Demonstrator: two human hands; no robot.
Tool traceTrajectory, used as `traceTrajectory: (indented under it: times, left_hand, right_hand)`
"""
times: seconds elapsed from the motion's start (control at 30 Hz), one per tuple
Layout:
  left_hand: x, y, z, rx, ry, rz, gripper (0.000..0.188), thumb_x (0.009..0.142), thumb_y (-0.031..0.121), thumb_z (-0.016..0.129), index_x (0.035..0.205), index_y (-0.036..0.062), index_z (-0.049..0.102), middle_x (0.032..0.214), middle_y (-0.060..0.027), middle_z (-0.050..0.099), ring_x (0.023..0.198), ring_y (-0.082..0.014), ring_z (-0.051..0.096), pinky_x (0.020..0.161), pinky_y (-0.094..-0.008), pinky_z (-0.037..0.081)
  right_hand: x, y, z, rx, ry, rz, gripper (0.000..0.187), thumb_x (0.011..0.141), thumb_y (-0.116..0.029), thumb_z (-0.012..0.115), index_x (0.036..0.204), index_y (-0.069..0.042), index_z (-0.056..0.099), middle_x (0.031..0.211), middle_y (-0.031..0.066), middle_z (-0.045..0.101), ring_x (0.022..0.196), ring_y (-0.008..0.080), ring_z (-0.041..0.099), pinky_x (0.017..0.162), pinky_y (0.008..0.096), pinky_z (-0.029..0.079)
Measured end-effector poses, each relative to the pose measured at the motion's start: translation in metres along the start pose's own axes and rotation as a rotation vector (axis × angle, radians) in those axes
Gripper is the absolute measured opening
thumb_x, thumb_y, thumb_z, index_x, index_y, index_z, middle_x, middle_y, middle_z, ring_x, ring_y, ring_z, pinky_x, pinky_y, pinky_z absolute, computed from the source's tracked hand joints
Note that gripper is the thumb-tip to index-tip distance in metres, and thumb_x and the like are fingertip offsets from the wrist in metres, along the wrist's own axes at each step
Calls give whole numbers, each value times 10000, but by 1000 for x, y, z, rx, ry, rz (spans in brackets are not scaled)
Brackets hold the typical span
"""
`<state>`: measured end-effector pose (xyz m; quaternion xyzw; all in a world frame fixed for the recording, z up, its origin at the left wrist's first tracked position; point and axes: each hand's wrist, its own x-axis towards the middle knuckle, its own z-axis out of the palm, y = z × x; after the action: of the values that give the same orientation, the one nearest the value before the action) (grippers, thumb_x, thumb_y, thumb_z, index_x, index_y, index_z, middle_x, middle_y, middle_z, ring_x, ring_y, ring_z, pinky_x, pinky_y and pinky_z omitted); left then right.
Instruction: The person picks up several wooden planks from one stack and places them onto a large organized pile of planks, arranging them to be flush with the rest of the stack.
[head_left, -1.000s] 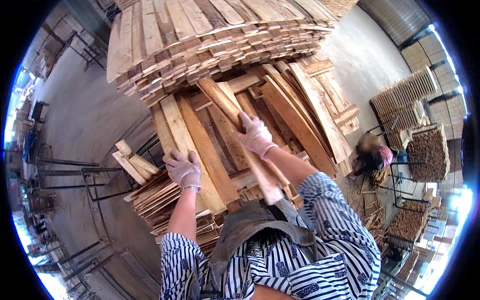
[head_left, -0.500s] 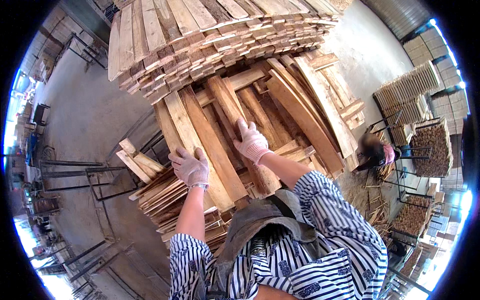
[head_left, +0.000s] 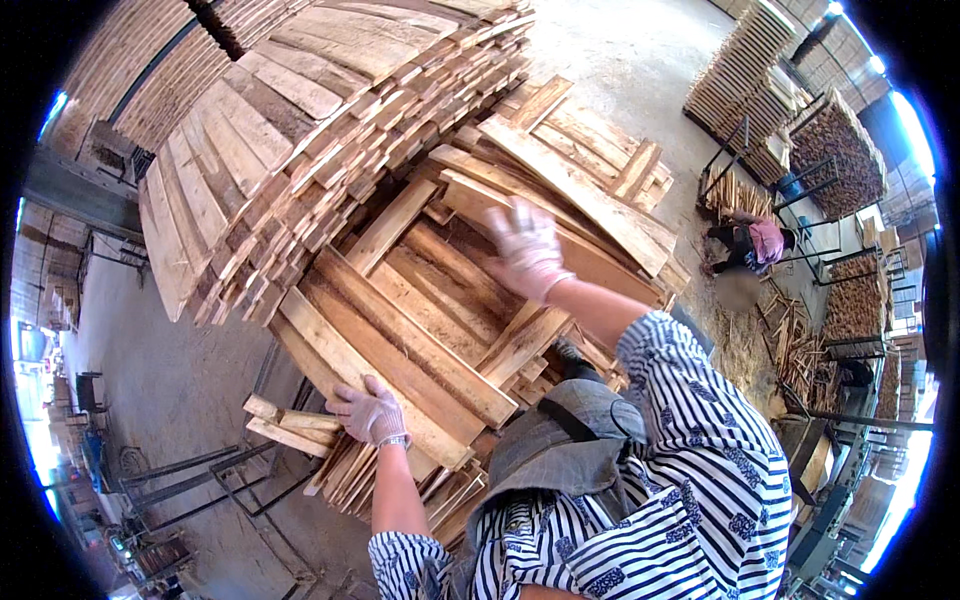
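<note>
My left hand point(head_left: 370, 412), in a pale knit glove, rests at the outer edge of the leftmost board point(head_left: 350, 375), fingers stretched and thumb apart. Several boards lie side by side there, among them a brown board point(head_left: 390, 350) and a rough-edged board point(head_left: 415, 335). My right hand point(head_left: 527, 248), gloved too and blurred by motion, is spread over the right part of the layer, near a wide brown board point(head_left: 590, 255). It holds nothing that I can see. Between the hands, a gap shows lower boards point(head_left: 455, 290) and a crosspiece point(head_left: 392, 225).
A tall stack of planks point(head_left: 300, 130) stands just beyond the boards. Short wood pieces point(head_left: 290, 425) stick out at the left, by a dark metal frame point(head_left: 240, 490). At the right a person in pink point(head_left: 765, 240) bends near scattered sticks point(head_left: 800, 350) and more wood stacks point(head_left: 840, 150).
My right hand has left the rough-edged board and moved to the right. That board now lies against the boards on the left, widening the gap. The whole view has turned.
</note>
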<state>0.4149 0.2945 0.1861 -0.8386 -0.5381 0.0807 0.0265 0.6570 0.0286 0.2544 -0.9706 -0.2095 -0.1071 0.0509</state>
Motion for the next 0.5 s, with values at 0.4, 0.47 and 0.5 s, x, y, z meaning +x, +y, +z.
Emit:
traceTrajectory:
  times: [0.4, 0.47, 0.5]
  left_hand:
    - [-1, 3, -11, -8, 27, -1, 756, 1033, 579, 391, 1541, 24, 323, 1558, -337, 323, 1266, -463, 559, 999, -506, 531]
    - [-4, 3, -13, -7, 39, 12, 747, 1036, 573, 391, 1539, 25, 326, 1556, -343, 322, 1266, -463, 559, 1005, -505, 526]
    - [-3, 4, -4, 18, 56, 6, 737, 1041, 563, 390, 1541, 26, 318, 1555, -350, 319, 1270, -470, 554, 1004, -506, 526]
  right_hand:
    - [23, 53, -49, 56, -581, 50, 910, 808, -143, 742, 1606, -210, 308, 1343, 218, 526, 1227, 369, 583, 992, 458, 525]
    - [26, 30, -67, 231, -744, 115, 930, 810, -182, 739, 1617, -175, 277, 1376, 252, 517, 1255, 406, 574, 1010, 472, 525]
    - [20, 24, -53, 292, -652, 52, 954, 806, -235, 756, 1621, -170, 265, 1388, 261, 512, 1251, 402, 581, 1019, 486, 530]
